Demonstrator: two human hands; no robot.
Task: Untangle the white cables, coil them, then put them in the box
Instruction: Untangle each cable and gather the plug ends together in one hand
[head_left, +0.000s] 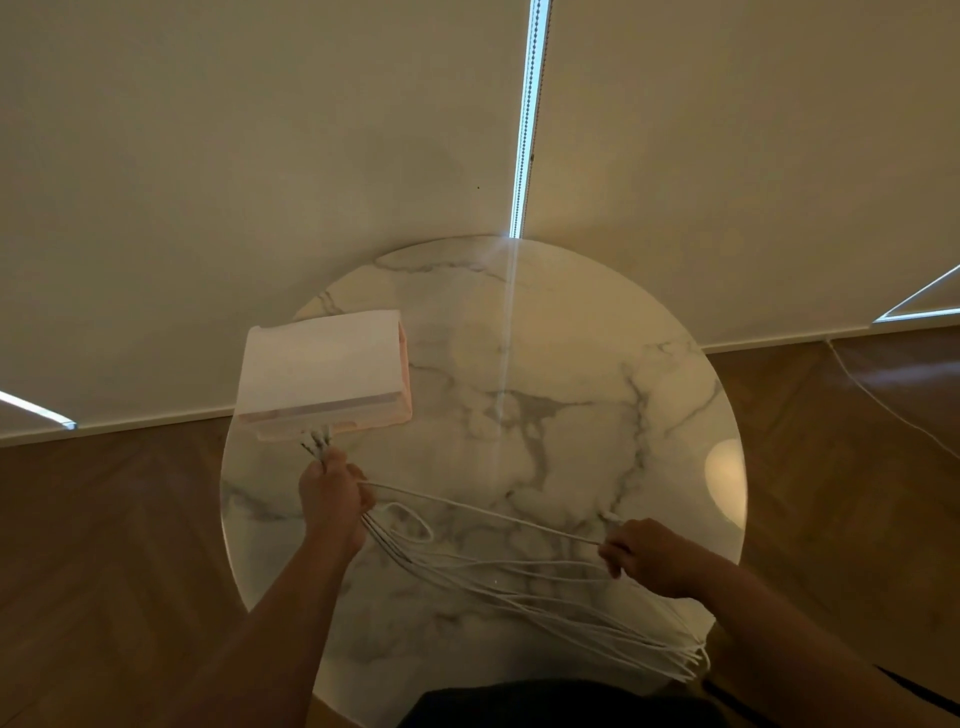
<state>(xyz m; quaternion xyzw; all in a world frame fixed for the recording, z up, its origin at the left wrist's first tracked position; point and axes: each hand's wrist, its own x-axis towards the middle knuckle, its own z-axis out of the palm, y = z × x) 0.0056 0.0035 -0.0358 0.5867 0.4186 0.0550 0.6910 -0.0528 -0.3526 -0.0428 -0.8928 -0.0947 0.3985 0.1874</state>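
White cables (545, 582) across round marble table (545, 364), herringbone wood floor (104, 545)

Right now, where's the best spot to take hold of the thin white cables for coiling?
Probably just past the left hand, where the thin white cables converge into one bunch; come from above on the near side. Farther right they fan out toward the round marble table edge.

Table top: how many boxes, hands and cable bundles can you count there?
Box: 1
Hands: 2, left hand and right hand
Bundle of white cables: 1; single strands too tangled to count
Total: 4
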